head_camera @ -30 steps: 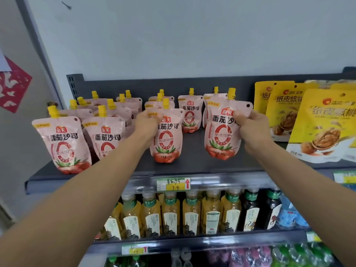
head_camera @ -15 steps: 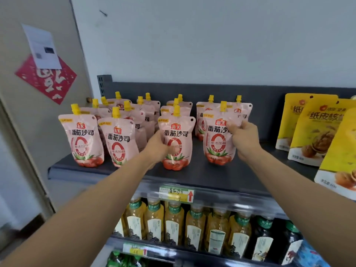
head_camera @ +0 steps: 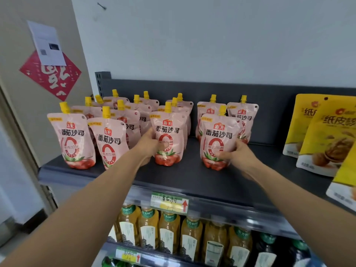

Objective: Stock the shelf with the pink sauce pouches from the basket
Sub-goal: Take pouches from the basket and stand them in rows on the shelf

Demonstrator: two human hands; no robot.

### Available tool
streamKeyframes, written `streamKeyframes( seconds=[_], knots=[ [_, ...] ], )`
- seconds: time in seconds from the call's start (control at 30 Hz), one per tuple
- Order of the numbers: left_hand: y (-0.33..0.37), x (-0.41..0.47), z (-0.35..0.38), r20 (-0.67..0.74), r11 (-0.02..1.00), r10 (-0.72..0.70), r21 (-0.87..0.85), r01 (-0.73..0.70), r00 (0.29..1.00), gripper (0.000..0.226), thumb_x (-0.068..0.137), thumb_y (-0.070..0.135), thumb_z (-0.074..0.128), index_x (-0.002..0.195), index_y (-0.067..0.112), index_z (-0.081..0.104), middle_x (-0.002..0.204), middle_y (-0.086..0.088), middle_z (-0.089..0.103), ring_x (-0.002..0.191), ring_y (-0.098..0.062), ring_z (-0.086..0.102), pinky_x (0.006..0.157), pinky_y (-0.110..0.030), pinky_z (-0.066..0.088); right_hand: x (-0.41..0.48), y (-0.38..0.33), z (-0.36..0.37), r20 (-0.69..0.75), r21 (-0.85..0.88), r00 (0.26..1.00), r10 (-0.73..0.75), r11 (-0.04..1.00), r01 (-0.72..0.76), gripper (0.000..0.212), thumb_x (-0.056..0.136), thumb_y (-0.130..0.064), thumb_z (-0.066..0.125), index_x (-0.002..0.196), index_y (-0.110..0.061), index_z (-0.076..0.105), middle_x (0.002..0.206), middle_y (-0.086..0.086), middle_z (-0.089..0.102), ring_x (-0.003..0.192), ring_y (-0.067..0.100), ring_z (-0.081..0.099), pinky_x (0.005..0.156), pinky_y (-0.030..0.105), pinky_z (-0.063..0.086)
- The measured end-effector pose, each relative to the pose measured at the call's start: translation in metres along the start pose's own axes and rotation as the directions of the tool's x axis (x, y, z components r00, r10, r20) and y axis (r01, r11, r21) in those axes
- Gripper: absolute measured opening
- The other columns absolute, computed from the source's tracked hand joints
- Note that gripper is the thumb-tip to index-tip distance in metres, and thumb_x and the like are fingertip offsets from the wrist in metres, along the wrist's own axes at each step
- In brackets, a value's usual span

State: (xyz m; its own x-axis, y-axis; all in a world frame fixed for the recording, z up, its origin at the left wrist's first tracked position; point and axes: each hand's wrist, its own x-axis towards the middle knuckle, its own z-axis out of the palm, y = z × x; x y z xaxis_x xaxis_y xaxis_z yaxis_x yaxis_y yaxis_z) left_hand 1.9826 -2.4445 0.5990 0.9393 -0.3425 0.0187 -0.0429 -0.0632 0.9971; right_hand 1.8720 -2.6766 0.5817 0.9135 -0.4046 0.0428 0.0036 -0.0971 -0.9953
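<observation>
Two pink sauce pouches on the shelf, one gripped in each hand.

The left hand [head_camera: 148, 149] curls round the lower left side of the left pouch [head_camera: 170, 130]. The right hand [head_camera: 238, 158] grips the lower right side of the right pouch [head_camera: 218, 132]. Each pouch stands just ahead of its hand, long axis upright, yellow spout up, and its base appears to rest on the dark shelf [head_camera: 192, 178]. A bare gap lies between the two. More stocked pouches [head_camera: 77, 139] stand left of the left hand and behind both hands, and yellow snack bags [head_camera: 327, 135] stand right of the right hand. Placement looks nearly done, and letting go calls for drawing each hand straight back, since the soft pouches could tip. The basket is out of view.
</observation>
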Motion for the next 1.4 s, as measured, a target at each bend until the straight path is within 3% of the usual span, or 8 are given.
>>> streamKeyframes(
  seconds=[0.13, 0.3, 0.5, 0.63, 0.77, 1.13, 1.3, 1.4],
  knots=[
    [-0.002, 0.001, -0.001, 0.025, 1.000, 0.018, -0.011, -0.018, 1.000, 0.059, 0.077, -0.016, 0.061, 0.120, 0.023, 0.051, 0.123, -0.006, 0.063, 0.111, -0.023, 0.058, 0.088, -0.038, 0.049, 0.015, -0.002, 0.003, -0.010, -0.052, 1.000, -0.017, 0.999, 0.017, 0.053, 0.071, 0.005, 0.074, 0.111, -0.022, 0.052, 0.106, -0.005, 0.063, 0.100, 0.016, 0.059, 0.076, 0.030, 0.051],
    [-0.002, 0.003, -0.005, 0.050, 1.000, 0.007, 0.004, -0.007, 0.999, 0.056, 0.076, -0.015, 0.061, 0.117, 0.022, 0.054, 0.121, -0.005, 0.064, 0.114, -0.024, 0.058, 0.092, -0.039, 0.048, 0.036, -0.003, 0.012, -0.043, -0.072, 0.998, -0.038, 0.997, 0.035, 0.056, 0.072, 0.005, 0.072, 0.120, -0.015, 0.050, 0.121, 0.003, 0.062, 0.112, 0.022, 0.057, 0.085, 0.034, 0.050],
    [0.000, 0.004, -0.005, 0.060, 0.999, -0.047, 0.016, 0.047, 0.997, 0.058, 0.078, -0.015, 0.060, 0.125, 0.017, 0.051, 0.124, -0.006, 0.063, 0.118, -0.026, 0.056, 0.103, -0.050, 0.042, 0.053, -0.005, 0.024, -0.111, -0.114, 0.993, -0.049, 0.993, 0.036, 0.053, 0.073, 0.004, 0.073, 0.118, -0.011, 0.050, 0.126, 0.009, 0.060, 0.112, 0.023, 0.057, 0.081, 0.030, 0.048],
    [0.001, 0.003, -0.003, 0.043, 0.999, -0.043, 0.023, 0.042, 0.998, 0.058, 0.078, -0.015, 0.059, 0.126, 0.017, 0.050, 0.126, -0.007, 0.061, 0.120, -0.027, 0.054, 0.103, -0.052, 0.042, 0.058, -0.004, 0.027, -0.159, -0.182, 0.984, -0.078, 0.982, 0.048, 0.055, 0.074, -0.001, 0.074, 0.122, -0.010, 0.049, 0.127, 0.007, 0.058, 0.116, 0.024, 0.055, 0.085, 0.031, 0.047],
    [0.006, 0.002, 0.000, 0.034, 0.999, -0.041, 0.035, 0.039, 0.999, 0.059, 0.079, -0.014, 0.058, 0.128, 0.018, 0.048, 0.127, -0.007, 0.060, 0.120, -0.027, 0.054, 0.103, -0.050, 0.043, 0.060, -0.003, 0.033, -0.228, -0.227, 0.970, -0.085, 0.973, 0.032, 0.053, 0.075, -0.004, 0.074, 0.120, -0.008, 0.047, 0.127, 0.010, 0.057, 0.119, 0.027, 0.054, 0.098, 0.045, 0.047],
    [0.007, -0.005, -0.003, 0.007, 0.997, -0.034, 0.070, 0.034, 0.999, 0.069, 0.076, -0.015, 0.061, 0.135, 0.013, 0.039, 0.131, -0.007, 0.056, 0.123, -0.027, 0.051, 0.101, -0.048, 0.045, 0.039, -0.002, 0.038, -0.364, -0.281, 0.929, -0.066, 0.959, -0.042, 0.062, 0.078, -0.006, 0.070, 0.130, -0.008, 0.037, 0.134, 0.012, 0.051, 0.123, 0.028, 0.050, 0.101, 0.041, 0.043],
    [0.004, -0.021, 0.002, -0.107, 0.981, 0.084, 0.186, -0.063, 0.991, 0.068, 0.080, -0.005, 0.064, 0.136, 0.011, 0.029, 0.135, -0.008, 0.047, 0.124, -0.024, 0.049, 0.094, -0.034, 0.047, 0.014, -0.010, 0.038, -0.390, -0.409, 0.899, -0.201, 0.912, 0.026, 0.048, 0.082, -0.010, 0.066, 0.125, -0.007, 0.044, 0.128, 0.009, 0.054, 0.116, 0.026, 0.053, 0.095, 0.038, 0.047],
    [0.004, -0.033, 0.006, -0.146, 0.935, 0.209, 0.321, -0.153, 0.967, 0.064, 0.081, -0.004, 0.061, 0.135, 0.010, 0.030, 0.139, -0.009, 0.040, 0.128, -0.024, 0.044, 0.104, -0.041, 0.043, -0.010, -0.014, 0.044, -0.372, -0.446, 0.889, -0.265, 0.891, 0.079, 0.046, 0.084, -0.014, 0.064, 0.126, -0.009, 0.046, 0.128, 0.008, 0.055, 0.116, 0.023, 0.053, 0.094, 0.032, 0.045]
  ],
)
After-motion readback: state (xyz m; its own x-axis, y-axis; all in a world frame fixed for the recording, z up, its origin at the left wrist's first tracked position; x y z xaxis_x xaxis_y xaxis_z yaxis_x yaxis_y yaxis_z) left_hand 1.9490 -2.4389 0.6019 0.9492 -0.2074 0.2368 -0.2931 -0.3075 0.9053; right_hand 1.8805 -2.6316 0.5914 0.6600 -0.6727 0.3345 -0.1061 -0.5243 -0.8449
